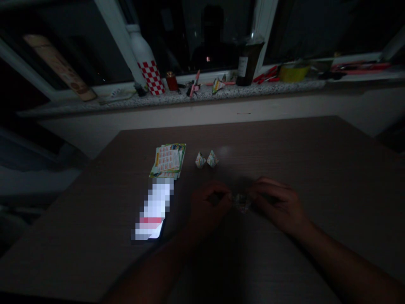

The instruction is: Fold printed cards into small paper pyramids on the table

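Note:
Between my hands is a small piece of folded printed paper, dim and a little blurred. My left hand pinches its left side between thumb and fingertips. On the other side, the fingertips of my right hand close on its right edge. Beyond my hands, two small folded paper pieces with pointed tops stand side by side on the table. To their left lies a loose stack of printed paper leaflets. A phone with a lit, pixelated screen lies just below that stack.
The brown wooden table runs up to the wall under a window. On the granite sill stand a red-and-white checkered bottle, a dark cup, a yellow round item and several small things. A tall patterned container leans at left.

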`<action>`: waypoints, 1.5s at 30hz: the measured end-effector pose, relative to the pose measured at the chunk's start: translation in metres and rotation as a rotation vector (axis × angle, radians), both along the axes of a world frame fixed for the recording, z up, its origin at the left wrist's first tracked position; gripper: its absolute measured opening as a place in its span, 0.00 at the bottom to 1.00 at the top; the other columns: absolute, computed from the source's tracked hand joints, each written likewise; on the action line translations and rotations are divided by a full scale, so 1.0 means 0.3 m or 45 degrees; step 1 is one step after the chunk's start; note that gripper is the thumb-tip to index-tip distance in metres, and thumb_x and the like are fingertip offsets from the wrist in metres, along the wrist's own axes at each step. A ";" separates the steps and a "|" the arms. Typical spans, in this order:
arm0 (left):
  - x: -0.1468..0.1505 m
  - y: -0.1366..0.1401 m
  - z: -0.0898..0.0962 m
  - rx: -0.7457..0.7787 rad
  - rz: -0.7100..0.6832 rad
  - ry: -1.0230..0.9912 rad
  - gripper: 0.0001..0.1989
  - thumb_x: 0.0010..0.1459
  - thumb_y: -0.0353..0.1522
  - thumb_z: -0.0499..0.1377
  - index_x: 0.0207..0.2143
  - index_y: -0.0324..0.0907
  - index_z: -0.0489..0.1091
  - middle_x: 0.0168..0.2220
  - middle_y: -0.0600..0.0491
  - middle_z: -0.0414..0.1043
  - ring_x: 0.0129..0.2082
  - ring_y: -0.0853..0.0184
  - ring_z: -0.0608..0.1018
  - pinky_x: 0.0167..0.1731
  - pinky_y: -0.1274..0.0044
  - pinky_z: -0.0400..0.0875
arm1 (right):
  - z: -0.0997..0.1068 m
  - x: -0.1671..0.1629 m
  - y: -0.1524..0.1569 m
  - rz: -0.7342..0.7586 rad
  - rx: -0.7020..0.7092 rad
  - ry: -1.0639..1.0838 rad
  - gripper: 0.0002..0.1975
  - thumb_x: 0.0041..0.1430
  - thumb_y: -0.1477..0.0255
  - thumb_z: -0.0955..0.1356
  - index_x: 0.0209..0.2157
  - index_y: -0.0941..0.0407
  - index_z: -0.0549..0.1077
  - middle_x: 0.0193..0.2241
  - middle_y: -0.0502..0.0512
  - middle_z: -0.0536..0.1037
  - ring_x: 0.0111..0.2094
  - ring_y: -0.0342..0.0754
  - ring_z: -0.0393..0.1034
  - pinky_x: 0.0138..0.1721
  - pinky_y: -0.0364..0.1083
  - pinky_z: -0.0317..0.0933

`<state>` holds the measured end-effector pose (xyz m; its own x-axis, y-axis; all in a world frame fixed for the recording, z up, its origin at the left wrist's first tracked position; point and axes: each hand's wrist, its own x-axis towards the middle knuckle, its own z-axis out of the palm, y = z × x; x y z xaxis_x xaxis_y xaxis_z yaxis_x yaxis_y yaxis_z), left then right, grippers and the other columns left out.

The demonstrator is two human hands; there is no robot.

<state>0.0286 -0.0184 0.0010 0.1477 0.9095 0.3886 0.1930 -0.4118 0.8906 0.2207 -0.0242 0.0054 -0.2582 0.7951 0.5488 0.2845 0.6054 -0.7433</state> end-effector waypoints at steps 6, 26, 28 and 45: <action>-0.006 0.002 -0.006 0.007 0.053 0.003 0.02 0.50 0.26 0.58 0.25 0.40 0.69 0.26 0.55 0.70 0.28 0.71 0.72 0.30 0.79 0.65 | -0.003 0.005 0.000 -0.113 0.011 0.049 0.05 0.56 0.78 0.67 0.32 0.56 0.75 0.28 0.52 0.74 0.29 0.44 0.69 0.29 0.43 0.62; -0.009 -0.008 0.008 0.063 0.070 0.100 0.04 0.47 0.25 0.58 0.23 0.40 0.67 0.23 0.57 0.68 0.24 0.72 0.70 0.27 0.80 0.63 | -0.038 -0.007 0.003 -0.429 -0.184 0.377 0.05 0.60 0.69 0.65 0.32 0.54 0.72 0.28 0.50 0.73 0.30 0.45 0.67 0.33 0.44 0.60; -0.007 -0.011 0.008 0.074 0.046 0.117 0.04 0.46 0.24 0.58 0.22 0.40 0.67 0.23 0.57 0.68 0.25 0.72 0.70 0.27 0.81 0.64 | -0.042 -0.011 0.005 -0.466 -0.209 0.406 0.06 0.60 0.67 0.66 0.32 0.55 0.71 0.27 0.50 0.72 0.30 0.44 0.66 0.32 0.43 0.60; 0.071 -0.063 -0.017 0.352 -0.331 0.278 0.02 0.46 0.27 0.59 0.27 0.40 0.68 0.27 0.51 0.73 0.27 0.69 0.73 0.29 0.78 0.67 | -0.070 -0.082 -0.016 -0.574 -0.253 0.538 0.08 0.63 0.64 0.61 0.35 0.54 0.64 0.23 0.47 0.64 0.19 0.40 0.58 0.20 0.40 0.56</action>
